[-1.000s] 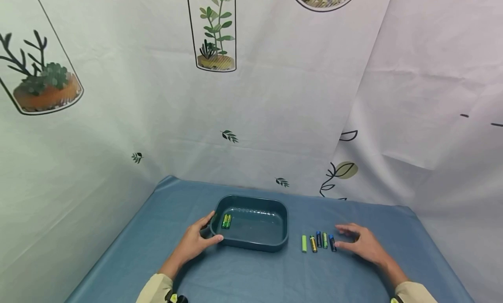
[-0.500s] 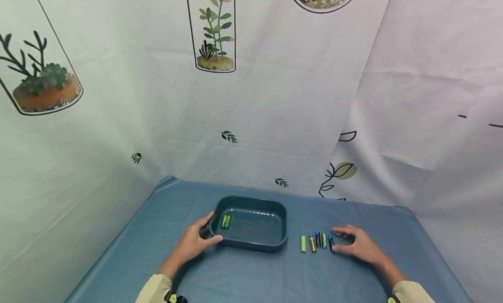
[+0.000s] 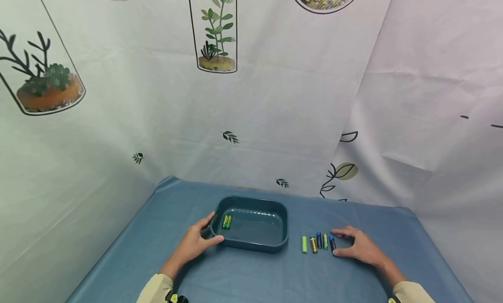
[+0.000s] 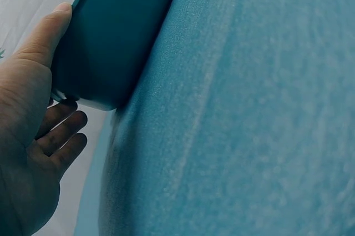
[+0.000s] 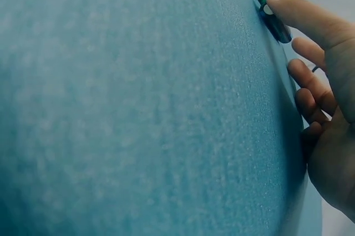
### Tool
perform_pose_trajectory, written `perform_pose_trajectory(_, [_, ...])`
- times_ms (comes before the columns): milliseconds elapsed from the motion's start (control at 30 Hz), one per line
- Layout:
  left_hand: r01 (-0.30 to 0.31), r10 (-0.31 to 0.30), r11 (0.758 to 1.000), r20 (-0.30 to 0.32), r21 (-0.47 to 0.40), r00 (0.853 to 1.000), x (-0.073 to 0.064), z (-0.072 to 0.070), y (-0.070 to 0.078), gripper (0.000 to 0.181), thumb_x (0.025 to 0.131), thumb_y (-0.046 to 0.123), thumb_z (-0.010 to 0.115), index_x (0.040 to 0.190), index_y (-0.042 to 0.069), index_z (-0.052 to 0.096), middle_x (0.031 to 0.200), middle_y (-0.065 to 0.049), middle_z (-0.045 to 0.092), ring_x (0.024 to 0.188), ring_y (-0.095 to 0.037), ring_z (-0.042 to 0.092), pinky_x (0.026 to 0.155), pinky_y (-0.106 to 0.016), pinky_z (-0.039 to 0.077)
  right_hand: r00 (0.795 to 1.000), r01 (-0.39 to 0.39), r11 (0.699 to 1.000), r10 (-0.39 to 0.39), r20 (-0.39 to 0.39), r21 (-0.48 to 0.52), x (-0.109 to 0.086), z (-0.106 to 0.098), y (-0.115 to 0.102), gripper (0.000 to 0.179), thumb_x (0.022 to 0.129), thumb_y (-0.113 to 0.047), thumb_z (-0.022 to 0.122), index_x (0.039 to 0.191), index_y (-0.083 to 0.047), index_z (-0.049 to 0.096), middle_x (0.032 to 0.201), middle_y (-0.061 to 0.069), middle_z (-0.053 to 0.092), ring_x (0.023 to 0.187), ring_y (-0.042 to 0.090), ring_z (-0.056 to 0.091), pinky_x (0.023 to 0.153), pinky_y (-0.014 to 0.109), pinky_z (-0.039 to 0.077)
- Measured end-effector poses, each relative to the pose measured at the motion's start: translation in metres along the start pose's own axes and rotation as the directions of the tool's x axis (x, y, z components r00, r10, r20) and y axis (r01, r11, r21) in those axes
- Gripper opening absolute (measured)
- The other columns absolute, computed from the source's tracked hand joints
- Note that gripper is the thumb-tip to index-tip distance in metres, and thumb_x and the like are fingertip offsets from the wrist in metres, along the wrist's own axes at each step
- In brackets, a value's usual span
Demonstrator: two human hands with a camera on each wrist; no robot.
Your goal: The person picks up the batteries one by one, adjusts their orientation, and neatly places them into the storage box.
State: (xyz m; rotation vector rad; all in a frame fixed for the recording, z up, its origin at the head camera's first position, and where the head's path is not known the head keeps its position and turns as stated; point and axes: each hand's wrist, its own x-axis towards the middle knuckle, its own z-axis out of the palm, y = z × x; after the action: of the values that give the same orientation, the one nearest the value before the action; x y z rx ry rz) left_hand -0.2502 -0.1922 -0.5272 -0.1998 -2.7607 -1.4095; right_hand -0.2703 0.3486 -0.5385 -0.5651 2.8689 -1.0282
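My left hand (image 3: 194, 242) holds the left end of a dark teal rectangular dish (image 3: 255, 246), thumb at the near rim and index finger along the left side. In the left wrist view the thumb lies on the dish wall (image 4: 113, 36) while other fingers extend below. Two green batteries (image 3: 226, 222) lie inside at the left. My right hand (image 3: 363, 247) is around the rightmost battery (image 3: 333, 246), dark with a blue end, lying on the table. Its thumb touches the near end; the index fingertip is close beyond the far end, with a small gap showing.
Left of that battery lie a green battery (image 3: 325, 241), another blue-ended dark one (image 3: 319, 240), a yellow-and-black one (image 3: 313, 245) and a lime one (image 3: 304, 245). A blue cloth (image 3: 251, 277) covers the table. A printed white curtain (image 3: 275, 119) stands behind it.
My right hand has shifted slightly left and nearer, bringing thumb and index finger to either end of the rightmost battery. The left hand and the dish stay in place.
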Motion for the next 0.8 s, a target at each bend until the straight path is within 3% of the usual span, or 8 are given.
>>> perform_pose_trajectory(133, [-0.006, 0.006, 1.0, -0.003, -0.004, 1.0, -0.0003, 0.0001, -0.0001, 0.088, 0.084, 0.037, 0.086, 0.158, 0.015, 0.042, 0.159, -0.017, 0.043, 0.136, -0.043, 0.051, 0.103, -0.058, 0.049, 1.0, -0.014, 1.0, 0.014, 0.024, -0.002, 0.0003, -0.0006, -0.0004, 0.058, 0.082, -0.042, 0.087, 0.13, -0.014, 0.072, 0.109, -0.002, 0.062, 0.097, 0.009, 0.055, 0.08, 0.032, 0.048])
perform_pose_trajectory(400, [-0.015, 0.015, 1.0, -0.004, -0.007, 1.0, -0.0006, 0.0002, -0.0006, 0.089, 0.084, 0.039, 0.086, 0.158, 0.015, 0.043, 0.159, -0.017, 0.043, 0.136, -0.043, 0.051, 0.103, -0.058, 0.048, 0.997, -0.057, 0.998, 0.057, 0.061, 0.012, -0.0002, -0.0015, -0.0015, 0.055, 0.079, -0.04, 0.089, 0.124, -0.013, 0.074, 0.119, 0.006, 0.063, 0.111, 0.027, 0.057, 0.089, 0.053, 0.05])
perform_pose_trajectory(800, [-0.012, 0.012, 1.0, -0.008, -0.006, 1.0, -0.0011, 0.0003, 0.0, 0.088, 0.084, 0.039, 0.086, 0.157, 0.016, 0.043, 0.158, -0.016, 0.043, 0.135, -0.044, 0.051, 0.102, -0.058, 0.049, 0.999, -0.018, 1.0, 0.018, 0.035, -0.006, -0.0002, 0.0001, -0.0002, 0.051, 0.08, -0.041, 0.088, 0.121, -0.014, 0.075, 0.114, 0.003, 0.064, 0.105, 0.023, 0.058, 0.084, 0.047, 0.05])
